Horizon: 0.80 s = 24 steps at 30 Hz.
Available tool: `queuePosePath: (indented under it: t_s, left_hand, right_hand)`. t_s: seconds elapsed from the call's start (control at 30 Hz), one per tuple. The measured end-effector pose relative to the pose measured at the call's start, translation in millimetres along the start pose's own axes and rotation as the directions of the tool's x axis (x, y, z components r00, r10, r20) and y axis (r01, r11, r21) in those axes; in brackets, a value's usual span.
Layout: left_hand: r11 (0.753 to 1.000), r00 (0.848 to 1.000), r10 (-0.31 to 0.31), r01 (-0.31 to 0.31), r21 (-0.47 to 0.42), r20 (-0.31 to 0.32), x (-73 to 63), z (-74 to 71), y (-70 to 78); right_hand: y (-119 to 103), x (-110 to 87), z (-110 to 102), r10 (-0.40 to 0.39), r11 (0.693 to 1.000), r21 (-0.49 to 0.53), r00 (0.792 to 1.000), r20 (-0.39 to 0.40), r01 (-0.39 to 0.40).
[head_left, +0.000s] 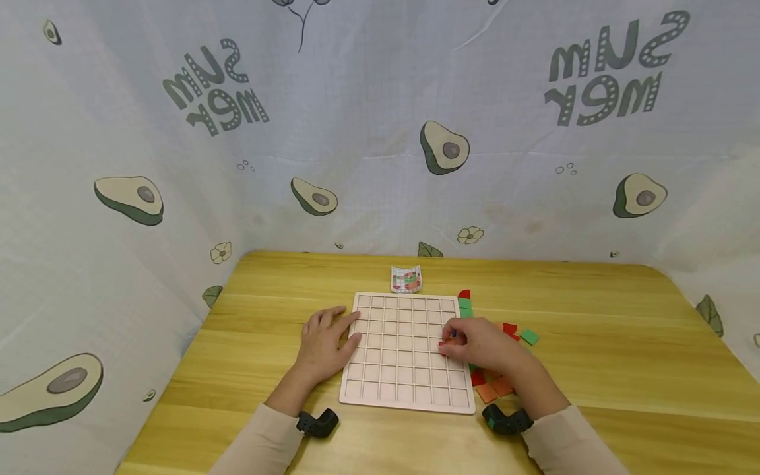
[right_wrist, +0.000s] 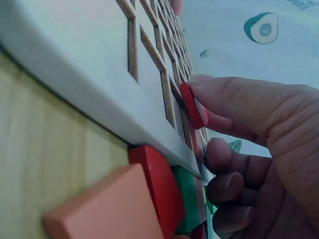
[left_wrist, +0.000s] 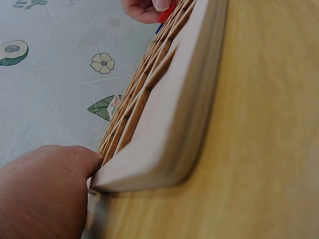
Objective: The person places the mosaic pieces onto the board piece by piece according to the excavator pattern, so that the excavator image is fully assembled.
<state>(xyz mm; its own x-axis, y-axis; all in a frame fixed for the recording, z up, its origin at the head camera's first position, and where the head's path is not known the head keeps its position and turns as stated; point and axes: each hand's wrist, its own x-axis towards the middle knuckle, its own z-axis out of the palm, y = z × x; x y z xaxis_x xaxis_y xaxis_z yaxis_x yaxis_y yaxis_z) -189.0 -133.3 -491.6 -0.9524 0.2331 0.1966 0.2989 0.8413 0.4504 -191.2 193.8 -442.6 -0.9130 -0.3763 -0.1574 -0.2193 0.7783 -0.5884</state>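
Red tile: at the fingertips of the right hand (head_left: 482, 343), over the right-hand columns of the board (head_left: 406, 358), about midway between its far and near edges; I cannot tell whether the red tile (right_wrist: 194, 105) touches the grid.
Right hand: thumb and finger pinch the red tile; the other fingers are curled in.
Left hand: the left hand (head_left: 323, 346) holds nothing, fingers spread, with thumb and index finger touching the board's left rim.
Nearer hand: the right; the left is across the board from the tile.
Tile against grid: the relation that seems to matter most. The board lies flat, while the tile is tilted, its narrow side slanting down from the thumb tip in the right wrist view.
Blue patch: a small blue patch (head_left: 454, 334) shows by the right fingers; whether it is a separate tile I cannot tell.
Loose tiles: red, green and orange, along and beyond the board's right edge, partly under the right hand; one green tile (head_left: 530, 337) is farther right on the desk (head_left: 202, 369).
Card: the patterned card (head_left: 406, 280) is just beyond the board's far edge.
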Motion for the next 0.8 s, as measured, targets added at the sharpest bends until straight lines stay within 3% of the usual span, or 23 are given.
queuePosePath:
  t_s: [0.23,0.53,0.8]
  left_hand:
    - [1.0,1.0,-0.004,0.004,0.0,0.002,0.0,-0.1,0.4]
    - [1.0,1.0,0.001,-0.001,0.001,-0.002,-0.4,-2.6,1.3]
    - [1.0,1.0,-0.003,0.003,0.006,0.0,0.2,-1.5,1.9]
  right_hand:
    - [0.4,-3.6,-2.7,0.033,0.999,0.006,0.999,0.011,-0.033]
    - [-0.6,-10.7,-11.9,0.1,0.993,0.062,0.992,0.08,-0.105]
    - [5.9,-10.1,-12.4,0.021,0.994,0.106,0.994,0.108,-0.033]
